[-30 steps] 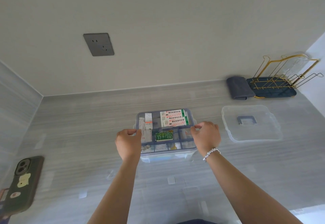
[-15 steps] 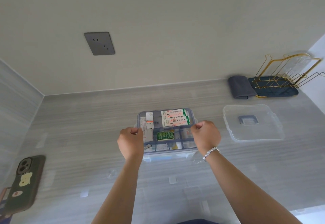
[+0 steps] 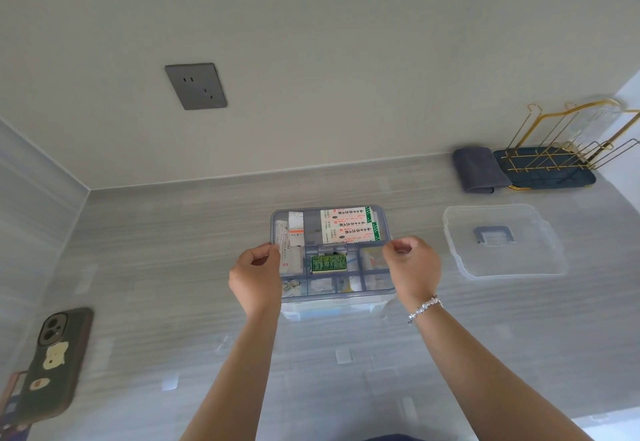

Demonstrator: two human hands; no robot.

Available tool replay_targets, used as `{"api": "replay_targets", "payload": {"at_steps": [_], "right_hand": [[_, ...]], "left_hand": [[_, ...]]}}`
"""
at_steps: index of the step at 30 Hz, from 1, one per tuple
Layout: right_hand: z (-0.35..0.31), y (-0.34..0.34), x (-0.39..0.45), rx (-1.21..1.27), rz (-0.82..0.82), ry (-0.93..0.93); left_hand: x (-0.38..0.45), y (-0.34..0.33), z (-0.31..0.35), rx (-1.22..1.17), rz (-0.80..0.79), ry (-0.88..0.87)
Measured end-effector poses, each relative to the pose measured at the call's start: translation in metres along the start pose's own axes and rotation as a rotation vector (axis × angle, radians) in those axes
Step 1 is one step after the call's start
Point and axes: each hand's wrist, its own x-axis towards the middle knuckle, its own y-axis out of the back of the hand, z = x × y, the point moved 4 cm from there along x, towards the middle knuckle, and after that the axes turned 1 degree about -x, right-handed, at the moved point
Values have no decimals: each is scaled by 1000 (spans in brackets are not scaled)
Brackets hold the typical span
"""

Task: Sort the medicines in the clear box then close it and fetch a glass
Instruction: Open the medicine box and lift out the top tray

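A clear medicine box (image 3: 332, 311) stands mid-counter. Its blue-rimmed divided tray (image 3: 337, 293) sits at the top of it, holding white-and-green cartons (image 3: 349, 229), a small green pack (image 3: 328, 263) and several other packets. My left hand (image 3: 256, 281) pinches the tray's left edge and my right hand (image 3: 414, 270), with a bead bracelet, pinches its right edge. The tray looks raised a little above the box base. The clear lid (image 3: 502, 260) with its blue handle lies flat to the right. A ribbed glass (image 3: 588, 125) hangs upside down on the gold rack.
The gold wire rack on a dark tray (image 3: 547, 170) stands at the back right, with a folded grey cloth (image 3: 479, 168) beside it. A phone in a dark case (image 3: 52, 361) lies at the left edge. A wall socket (image 3: 195, 86) is on the wall behind the counter.
Both hands have tightened on the tray's side edges, and the tray has come up slightly toward the camera. The box base and lid have not moved.
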Motion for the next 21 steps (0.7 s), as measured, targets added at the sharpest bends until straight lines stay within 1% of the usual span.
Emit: {"api": "replay_targets", "payload": {"at_steps": [5, 9, 11, 17, 21], "right_hand": [[2, 21, 1, 266, 5, -24], [17, 54, 9, 366, 32, -64], [30, 73, 16, 377, 37, -90], [100, 137, 36, 396, 72, -258], [154, 181, 52, 420, 103, -388]], "left_hand": [[-9, 0, 12, -82, -54, -47], [-23, -22, 25, -144, -168, -78], [-35, -41, 30, -167, -245, -77], [-96, -112, 32, -131, -501, -101], [-144, -161, 20, -20, -613, -83]]}}
